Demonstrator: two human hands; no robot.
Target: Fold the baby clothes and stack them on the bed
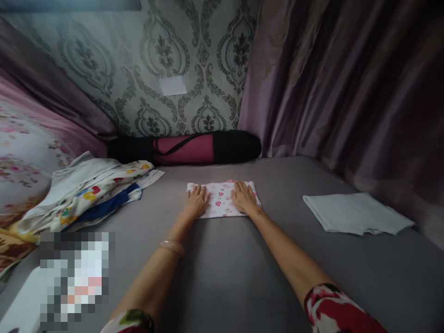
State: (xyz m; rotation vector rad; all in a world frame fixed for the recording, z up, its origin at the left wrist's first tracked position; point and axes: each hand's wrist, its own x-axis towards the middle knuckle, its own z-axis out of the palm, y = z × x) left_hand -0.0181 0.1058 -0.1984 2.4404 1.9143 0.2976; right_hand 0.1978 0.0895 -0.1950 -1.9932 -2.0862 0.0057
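Note:
A white cloth with pink and red prints [219, 200], folded into a flat rectangle, lies on the grey bed surface [222, 268]. On its left end rests my left hand [197, 202], palm down with the fingers stretched forward. My right hand [244, 199] lies flat on the right end, fingers spread. Neither hand grips the cloth; both press or rest on top of it. A bangle [172, 246] circles my left forearm. Whether the cloth is a garment or a plain piece of fabric, I cannot tell.
A folded pale cloth [357, 212] lies at the right. Loose clothes [100, 189] are heaped at the left beside a floral pillow [24, 162]. Along the patterned wall stretches a black and maroon long bag [187, 149]. Curtains [312, 83] hang at both sides. A blurred-out patch covers the lower left.

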